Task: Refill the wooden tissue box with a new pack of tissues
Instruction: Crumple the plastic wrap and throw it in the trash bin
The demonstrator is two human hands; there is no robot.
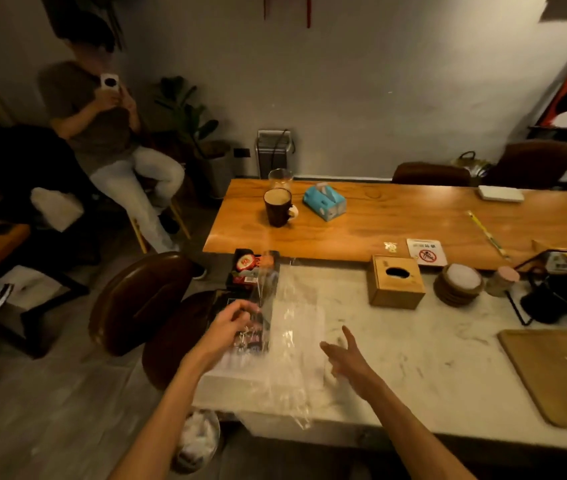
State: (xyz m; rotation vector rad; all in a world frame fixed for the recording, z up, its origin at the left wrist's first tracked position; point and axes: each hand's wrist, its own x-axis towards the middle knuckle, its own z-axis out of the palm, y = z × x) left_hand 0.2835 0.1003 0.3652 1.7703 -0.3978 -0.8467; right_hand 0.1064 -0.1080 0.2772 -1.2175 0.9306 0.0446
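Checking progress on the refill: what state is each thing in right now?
wooden tissue box: upright, closed, no tissue showing in its slot.
clear plastic wrapper: loose, crumpled on the marble counter.
left hand: grips the wrapper's edge.
right hand: open, holding nothing.
blue tissue pack: open, tissue poking out.
mug: upright, seemingly full.

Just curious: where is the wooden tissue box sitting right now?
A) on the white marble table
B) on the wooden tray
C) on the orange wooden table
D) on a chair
A: the wooden tissue box stands upright on the white marble table, beside a stack of coasters.
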